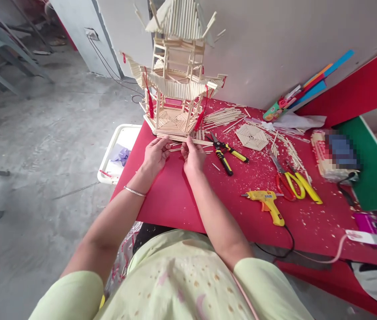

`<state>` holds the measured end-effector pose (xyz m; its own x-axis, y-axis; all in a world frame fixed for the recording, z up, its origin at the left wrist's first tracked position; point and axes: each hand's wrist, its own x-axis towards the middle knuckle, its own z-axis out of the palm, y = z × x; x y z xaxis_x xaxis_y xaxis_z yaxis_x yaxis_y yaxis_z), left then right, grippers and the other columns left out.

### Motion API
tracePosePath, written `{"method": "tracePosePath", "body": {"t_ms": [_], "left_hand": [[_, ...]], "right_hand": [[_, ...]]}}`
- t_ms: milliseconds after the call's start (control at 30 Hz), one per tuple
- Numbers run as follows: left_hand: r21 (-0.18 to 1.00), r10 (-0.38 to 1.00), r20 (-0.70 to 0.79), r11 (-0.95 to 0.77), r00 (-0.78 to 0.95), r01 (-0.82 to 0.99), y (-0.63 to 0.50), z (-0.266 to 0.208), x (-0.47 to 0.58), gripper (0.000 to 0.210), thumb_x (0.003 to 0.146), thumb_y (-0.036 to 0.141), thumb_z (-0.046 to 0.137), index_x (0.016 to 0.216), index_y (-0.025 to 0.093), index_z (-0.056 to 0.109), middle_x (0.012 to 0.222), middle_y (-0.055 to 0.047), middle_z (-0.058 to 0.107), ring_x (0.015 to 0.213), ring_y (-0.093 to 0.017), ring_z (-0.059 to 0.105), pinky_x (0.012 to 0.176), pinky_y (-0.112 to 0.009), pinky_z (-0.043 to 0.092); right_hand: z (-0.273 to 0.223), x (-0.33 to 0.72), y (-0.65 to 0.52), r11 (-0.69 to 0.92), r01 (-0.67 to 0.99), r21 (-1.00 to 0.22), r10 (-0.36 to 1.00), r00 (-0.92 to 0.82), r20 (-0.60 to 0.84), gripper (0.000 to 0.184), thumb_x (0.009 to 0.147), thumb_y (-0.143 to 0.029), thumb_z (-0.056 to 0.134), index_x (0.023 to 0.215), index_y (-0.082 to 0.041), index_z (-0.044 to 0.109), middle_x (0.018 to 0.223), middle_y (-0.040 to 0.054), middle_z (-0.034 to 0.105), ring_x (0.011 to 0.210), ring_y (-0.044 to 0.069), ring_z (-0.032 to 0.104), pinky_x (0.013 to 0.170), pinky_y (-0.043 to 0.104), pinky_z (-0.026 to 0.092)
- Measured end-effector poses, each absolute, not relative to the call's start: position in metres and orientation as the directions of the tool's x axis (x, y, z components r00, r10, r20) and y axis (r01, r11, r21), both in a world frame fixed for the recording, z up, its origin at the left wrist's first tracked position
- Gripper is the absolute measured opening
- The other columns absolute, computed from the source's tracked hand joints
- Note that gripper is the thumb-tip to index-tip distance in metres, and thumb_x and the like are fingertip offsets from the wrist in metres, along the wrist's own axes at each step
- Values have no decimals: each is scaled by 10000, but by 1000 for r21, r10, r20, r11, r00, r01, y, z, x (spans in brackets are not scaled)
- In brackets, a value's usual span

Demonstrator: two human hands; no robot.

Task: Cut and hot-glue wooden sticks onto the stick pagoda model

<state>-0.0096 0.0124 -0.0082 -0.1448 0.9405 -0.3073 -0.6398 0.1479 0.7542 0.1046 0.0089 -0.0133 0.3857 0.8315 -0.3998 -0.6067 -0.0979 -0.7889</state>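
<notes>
Between my two hands a few thin wooden sticks (pixel 178 138) lie side by side, held level at the front edge of a pagoda model (pixel 175 91). My left hand (pixel 157 154) pinches their left part between thumb and fingers. On the right, my right hand (pixel 194 156) grips them the same way, and their ends stick out past it. Whether the sticks touch the model's base, I cannot tell. The pagoda is built of pale sticks, with tiered roofs and red tassels (pixel 201 120). Yellow-and-black pliers (pixel 223 153) lie just right of my right hand.
On the red table (pixel 171 200) lie a yellow glue gun (pixel 266 204), scissors (pixel 290 178), a hexagonal stick panel (pixel 251 137), loose sticks (pixel 225 118) and scraps. A green can (pixel 273 111) leans near the wall. A white bin (pixel 110 160) stands left of the table.
</notes>
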Motion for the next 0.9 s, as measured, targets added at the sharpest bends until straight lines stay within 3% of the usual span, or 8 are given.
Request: {"method": "tracePosePath", "body": {"t_ms": [667,900], "left_hand": [[751,884,-366,97,-290,-654,27,-8,11,297,705,271,894,711,149,623,647,12,630,455,-42,482,403,-183,327],[755,888,-345,71,-304,-652,29,-13,11,276,680,269,882,715,140,640,663,7,635,458,-45,491,396,-180,326]], "right_hand": [[-14,109,21,-112,-616,-780,816,392,-426,209,813,-309,838,902,-208,680,808,-39,734,773,102,723,574,156,575],[-18,108,23,-118,-596,-795,839,369,-401,356,720,-285,878,1002,-213,673,912,-17,779,805,121,746,557,162,573]]}}
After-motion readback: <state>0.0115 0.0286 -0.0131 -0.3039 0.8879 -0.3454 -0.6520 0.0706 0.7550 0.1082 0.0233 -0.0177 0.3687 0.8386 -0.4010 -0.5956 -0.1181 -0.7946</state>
